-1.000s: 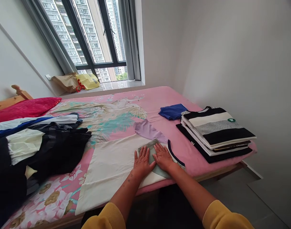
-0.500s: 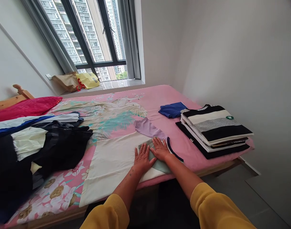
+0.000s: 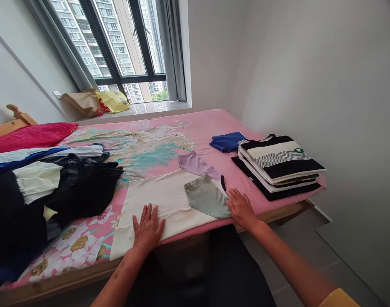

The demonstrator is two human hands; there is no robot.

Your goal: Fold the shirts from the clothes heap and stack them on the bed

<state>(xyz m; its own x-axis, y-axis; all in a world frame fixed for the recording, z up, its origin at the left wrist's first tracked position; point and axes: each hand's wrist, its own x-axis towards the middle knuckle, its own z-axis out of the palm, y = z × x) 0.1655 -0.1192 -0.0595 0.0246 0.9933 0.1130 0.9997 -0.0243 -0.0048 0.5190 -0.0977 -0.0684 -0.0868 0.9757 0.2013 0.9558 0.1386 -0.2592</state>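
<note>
A cream T-shirt point(image 3: 163, 202) lies flat on the pink bed near its front edge. One sleeve point(image 3: 207, 197), grey-green, is folded in over the shirt body; the other sleeve point(image 3: 196, 164), lilac, sticks out behind it. My left hand point(image 3: 147, 228) rests flat and open on the shirt's lower part near the bed edge. Fingers spread, my right hand point(image 3: 241, 207) lies on the shirt's dark-trimmed collar end beside the grey-green sleeve.
A stack of folded striped and black shirts point(image 3: 278, 164) sits at the bed's right corner, a folded blue garment point(image 3: 226, 140) behind it. A heap of dark and white clothes point(image 3: 47, 192) covers the left side. Paper bags point(image 3: 95, 101) stand on the windowsill. The wall is close on the right.
Both hands left the folded sleeve, where they had been side by side. The left slid down-left along the shirt, the right moved out to the collar end. The camera shifted slightly.
</note>
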